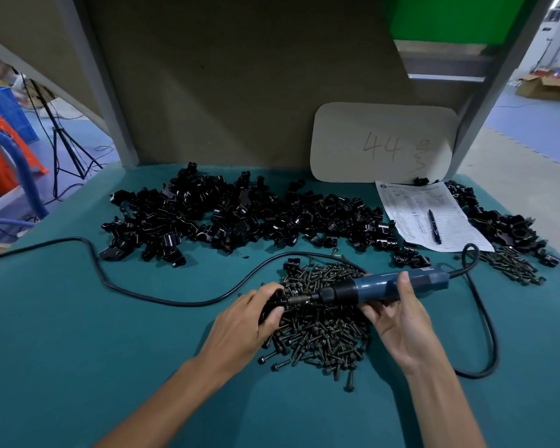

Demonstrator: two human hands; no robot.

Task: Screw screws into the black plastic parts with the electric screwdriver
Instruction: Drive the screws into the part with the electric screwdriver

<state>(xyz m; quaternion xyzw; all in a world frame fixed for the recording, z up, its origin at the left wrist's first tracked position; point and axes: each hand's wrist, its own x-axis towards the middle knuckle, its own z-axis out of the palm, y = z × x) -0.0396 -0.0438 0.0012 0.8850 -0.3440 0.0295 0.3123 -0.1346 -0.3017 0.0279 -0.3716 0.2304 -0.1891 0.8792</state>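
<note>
Left hand (251,316) curls around one black plastic part (271,306) at the 9 o'clock rim of the main screw heap (324,328). Right hand (398,315) grips the one electric screwdriver (385,286), which lies level with its bit end pointing to 9 o'clock, against that part.

Teal worktop (78,334) is most open from 6 to 9 o'clock, with bare cloth out to its left edge. A back panel closes off 12 o'clock.

Two heaps of black parts lie on it: the large heap (240,215) from 11 to 1 o'clock and a smaller heap (505,227) at 2 o'clock by the right edge.

There are two heaps of screws, too many to count: the main one under both hands and a second screw heap (511,263) at 3 o'clock.

One cord (175,303) loops round 9 and 4 o'clock.

At 1 o'clock are one card (382,143) marked 44, one printed sheet (411,202) and one pen (434,226) lying on the sheet.
</note>
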